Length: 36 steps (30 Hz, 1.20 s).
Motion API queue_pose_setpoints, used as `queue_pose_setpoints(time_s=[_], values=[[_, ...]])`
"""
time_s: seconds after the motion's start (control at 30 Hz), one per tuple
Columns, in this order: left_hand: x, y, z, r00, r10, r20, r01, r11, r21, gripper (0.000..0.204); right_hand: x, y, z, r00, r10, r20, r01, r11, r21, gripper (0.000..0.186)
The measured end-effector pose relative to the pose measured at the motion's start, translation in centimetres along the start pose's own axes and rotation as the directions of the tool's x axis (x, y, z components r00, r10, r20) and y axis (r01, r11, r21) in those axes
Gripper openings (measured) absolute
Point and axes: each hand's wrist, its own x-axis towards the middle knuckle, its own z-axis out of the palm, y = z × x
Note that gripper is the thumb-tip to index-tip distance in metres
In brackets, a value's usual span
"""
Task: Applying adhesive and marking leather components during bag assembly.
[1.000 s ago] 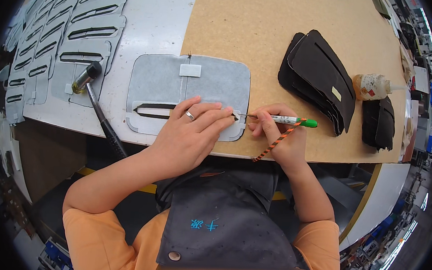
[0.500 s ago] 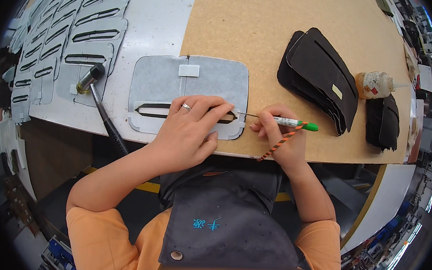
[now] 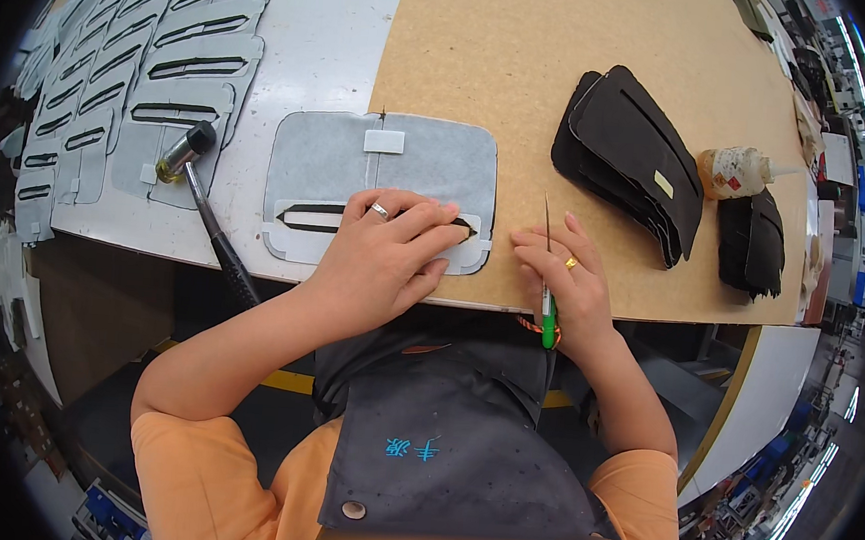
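Observation:
A grey-blue panel [image 3: 435, 165] lies flat in front of me, with a white tab [image 3: 383, 142] near its far edge and a long dark-edged slot [image 3: 306, 217] along its near side. My left hand [image 3: 378, 256] rests palm down on the panel, its bent fingers pressing beside the slot's right end and covering part of it. Just right of the panel, my right hand [image 3: 574, 285] holds an awl [image 3: 548, 313] with a green-ended handle and a striped cord; its thin metal shaft points away from me. Nothing shows between my left fingers.
A hammer [image 3: 211, 209] leans across the table edge at left, its head on rows of similar grey panels [image 3: 191, 68]. To the right lie a stack of black leather pieces [image 3: 631, 153], a plastic bottle [image 3: 735, 173] with a nozzle and a smaller black stack [image 3: 752, 242].
My right hand has drawn back from the slot's end, and the awl has swung from pointing left at the slot to pointing away from me. My left hand stays on the panel, fingers slightly shifted.

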Motion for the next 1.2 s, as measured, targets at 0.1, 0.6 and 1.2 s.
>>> queue_pose_setpoints(time_s=[0.1, 0.6, 1.2], values=[[0.0, -0.1, 0.1, 1.0, -0.006, -0.012, 0.005, 1.0, -0.026, 0.035, 1.0, -0.8, 0.4, 1.0, -0.016, -0.023, 0.019, 0.992, 0.127, 0.025], [-0.1, 0.3, -0.2, 0.995, 0.096, 0.028, -0.098, 0.994, 0.04, 0.036, 2.0, -0.2, 1.4, 0.997, 0.021, 0.073, -0.044, 0.942, 0.332, 0.033], [-3.3, -4.4, -8.9, 0.902, -0.425, -0.079, 0.205, 0.581, -0.787, 0.031, 4.0, -1.6, -1.7, 0.84, 0.542, 0.012, -0.319, 0.477, 0.819, 0.014]])
